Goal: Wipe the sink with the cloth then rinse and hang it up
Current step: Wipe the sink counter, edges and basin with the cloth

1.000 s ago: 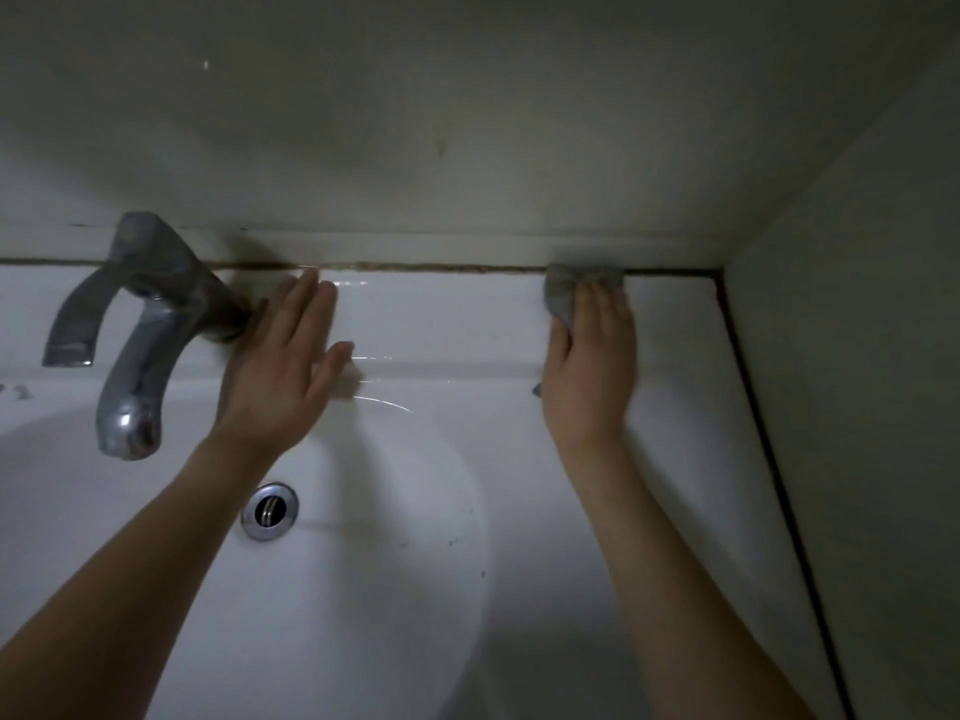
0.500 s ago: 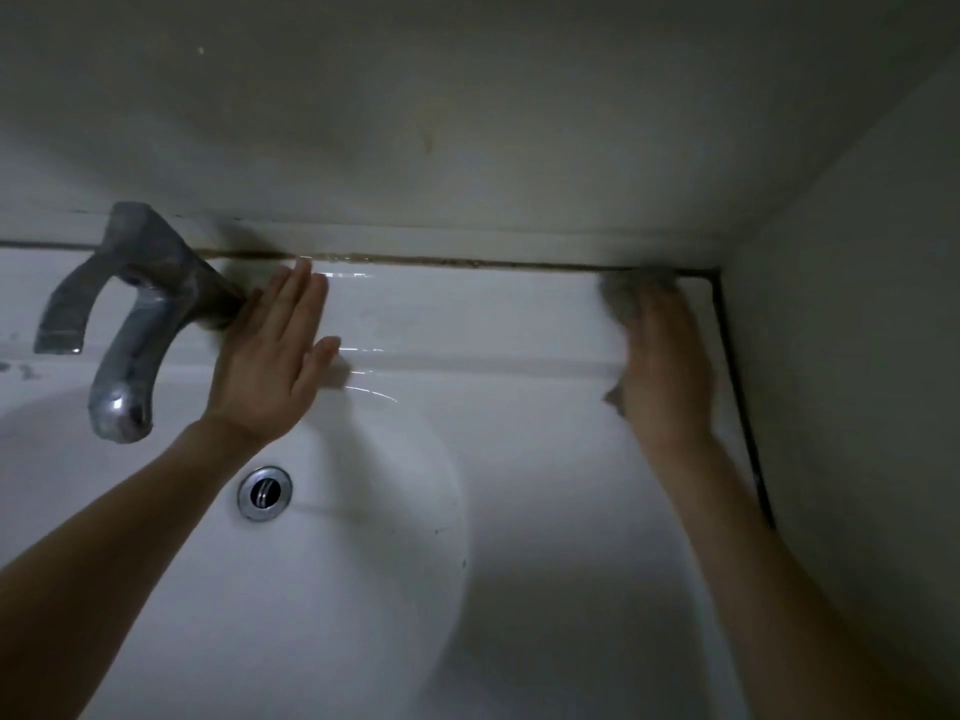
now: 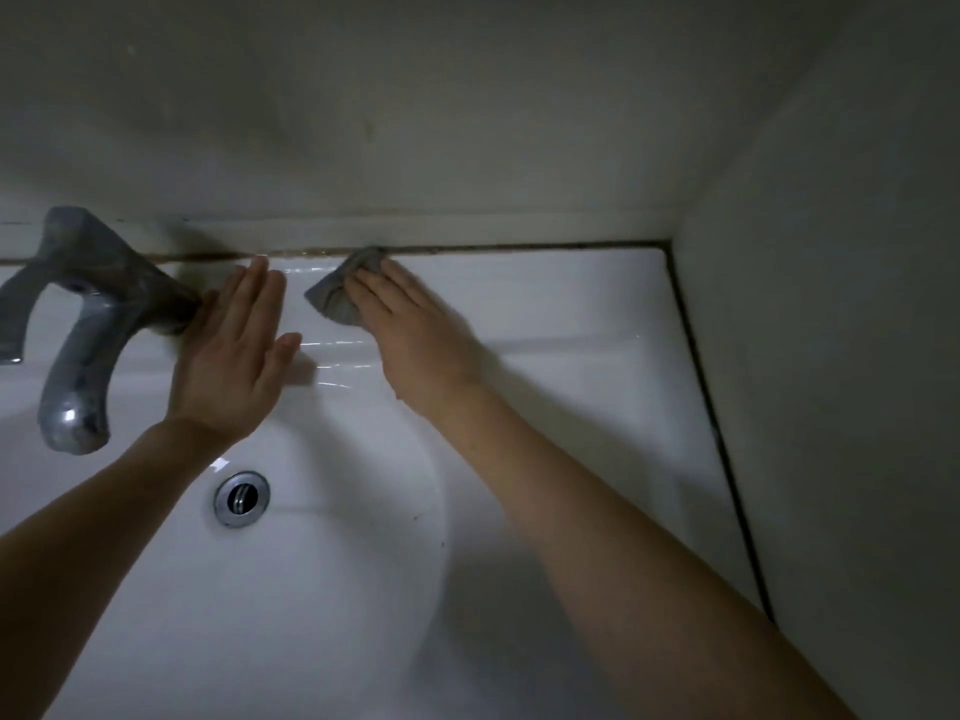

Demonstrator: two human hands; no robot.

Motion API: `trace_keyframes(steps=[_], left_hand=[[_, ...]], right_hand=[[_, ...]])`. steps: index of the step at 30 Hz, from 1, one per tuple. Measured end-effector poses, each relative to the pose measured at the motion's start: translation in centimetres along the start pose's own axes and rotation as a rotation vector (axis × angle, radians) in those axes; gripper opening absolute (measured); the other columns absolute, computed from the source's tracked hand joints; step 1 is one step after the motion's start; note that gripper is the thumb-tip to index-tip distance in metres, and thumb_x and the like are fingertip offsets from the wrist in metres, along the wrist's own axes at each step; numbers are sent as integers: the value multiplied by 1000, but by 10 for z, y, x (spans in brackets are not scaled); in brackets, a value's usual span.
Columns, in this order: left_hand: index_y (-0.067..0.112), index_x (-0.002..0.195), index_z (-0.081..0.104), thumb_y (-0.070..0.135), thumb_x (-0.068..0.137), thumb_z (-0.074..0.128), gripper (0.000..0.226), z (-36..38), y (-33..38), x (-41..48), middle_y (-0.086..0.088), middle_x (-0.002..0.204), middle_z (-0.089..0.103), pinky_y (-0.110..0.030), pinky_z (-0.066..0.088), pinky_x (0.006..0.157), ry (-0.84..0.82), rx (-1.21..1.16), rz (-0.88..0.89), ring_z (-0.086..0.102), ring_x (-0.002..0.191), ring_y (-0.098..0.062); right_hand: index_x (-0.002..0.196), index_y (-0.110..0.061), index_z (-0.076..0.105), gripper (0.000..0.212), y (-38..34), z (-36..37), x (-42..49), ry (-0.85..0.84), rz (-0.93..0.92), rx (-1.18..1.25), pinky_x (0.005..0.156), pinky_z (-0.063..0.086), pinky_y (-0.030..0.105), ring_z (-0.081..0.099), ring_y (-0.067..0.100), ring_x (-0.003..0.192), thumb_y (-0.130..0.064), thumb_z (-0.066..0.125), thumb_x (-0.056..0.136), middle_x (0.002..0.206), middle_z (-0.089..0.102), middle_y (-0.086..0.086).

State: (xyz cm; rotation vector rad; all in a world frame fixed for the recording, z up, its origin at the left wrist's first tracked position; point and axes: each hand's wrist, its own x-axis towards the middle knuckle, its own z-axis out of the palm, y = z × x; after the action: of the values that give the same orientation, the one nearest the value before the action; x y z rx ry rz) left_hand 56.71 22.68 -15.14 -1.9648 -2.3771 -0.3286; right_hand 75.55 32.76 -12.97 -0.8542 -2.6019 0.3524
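Observation:
A white sink (image 3: 571,324) fills the lower view, with a round basin and a wet back ledge. A small grey cloth (image 3: 337,298) lies bunched on that ledge near the back wall seam. My right hand (image 3: 415,330) presses flat on the cloth with straight fingers, covering its right part. My left hand (image 3: 234,356) rests flat on the ledge just left of the cloth, fingers straight, its edge against the base of the metal tap (image 3: 93,324).
A chrome drain (image 3: 241,498) sits in the basin below my left wrist. The back wall (image 3: 467,122) rises behind the ledge along a dark grimy seam. A side wall (image 3: 831,407) closes the sink's right edge.
My right hand slid the cloth along the back ledge to the right corner and then back left, ending close to my left hand. The left hand stayed by the tap.

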Motion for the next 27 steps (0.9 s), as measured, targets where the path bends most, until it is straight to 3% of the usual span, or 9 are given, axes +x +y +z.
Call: trace_keyframes(steps=[2, 5, 6, 8, 11, 15, 18, 21, 27], left_hand=[[12, 155, 14, 43, 101, 19, 62, 0, -1, -1, -3, 162, 7, -26, -3, 119, 20, -8, 33, -7, 149, -5], [9, 154, 16, 42, 103, 19, 61, 0, -4, 0, -9, 162, 10, -34, 3, 120, 28, 18, 73, -2, 149, -11], [7, 153, 17, 42, 102, 20, 62, 0, -5, 1, -13, 162, 12, -36, 4, 120, 8, 28, 69, 0, 148, -14], [3, 152, 19, 43, 101, 20, 64, 0, -5, 3, -20, 160, 17, -37, 1, 120, -34, 33, 33, 2, 146, -17], [6, 153, 18, 43, 101, 20, 64, 1, -6, 3, -16, 162, 15, -30, -4, 119, -23, 22, 41, 4, 147, -20], [11, 155, 11, 47, 101, 16, 65, 0, -8, 0, -10, 164, 7, -41, 5, 122, -70, -9, 45, 7, 151, -26], [11, 155, 12, 49, 100, 15, 66, -6, -3, 1, -5, 163, 4, -25, -9, 117, -63, -12, 19, -9, 149, -10], [12, 155, 13, 47, 101, 17, 65, -6, -3, -2, -5, 163, 6, -16, -15, 112, -20, -1, 29, -19, 143, 3], [7, 154, 16, 45, 102, 19, 65, 5, -8, 1, -17, 161, 15, -49, 13, 118, 31, -44, 73, 13, 149, -34]], right_hand=[[132, 4, 50, 60, 25, -22, -12, 20, 72, 36, 114, 22, 34, 45, 37, 131, 8, 59, 73, 138, 52, 20], [132, 3, 50, 79, 95, -57, -59, 82, 374, -17, 113, 32, 38, 45, 36, 131, 7, 75, 57, 138, 51, 21], [135, 2, 48, 83, 116, -70, -77, 75, 481, -46, 114, 30, 36, 42, 34, 134, 3, 79, 58, 141, 48, 21], [136, 3, 44, 63, 139, -89, -97, 62, 620, -40, 115, 26, 31, 37, 30, 137, -6, 68, 79, 145, 43, 20], [136, 7, 43, 45, 127, -92, -110, 79, 647, -62, 116, 22, 32, 37, 31, 137, -5, 43, 92, 144, 43, 22], [132, 10, 47, 59, 80, -98, -172, 87, 689, -61, 114, 28, 37, 46, 36, 130, -14, 45, 78, 138, 49, 24], [125, 10, 55, 45, 35, -110, -239, 154, 679, -166, 110, 29, 31, 55, 36, 122, -10, 48, 86, 131, 57, 23], [134, 5, 48, 43, 14, -106, -278, 159, 757, -163, 113, 28, 30, 46, 32, 131, -11, 47, 95, 140, 50, 19], [130, 15, 46, 59, 76, -95, -185, 12, 608, -348, 107, 39, 50, 50, 45, 123, -8, 68, 80, 133, 51, 32]])
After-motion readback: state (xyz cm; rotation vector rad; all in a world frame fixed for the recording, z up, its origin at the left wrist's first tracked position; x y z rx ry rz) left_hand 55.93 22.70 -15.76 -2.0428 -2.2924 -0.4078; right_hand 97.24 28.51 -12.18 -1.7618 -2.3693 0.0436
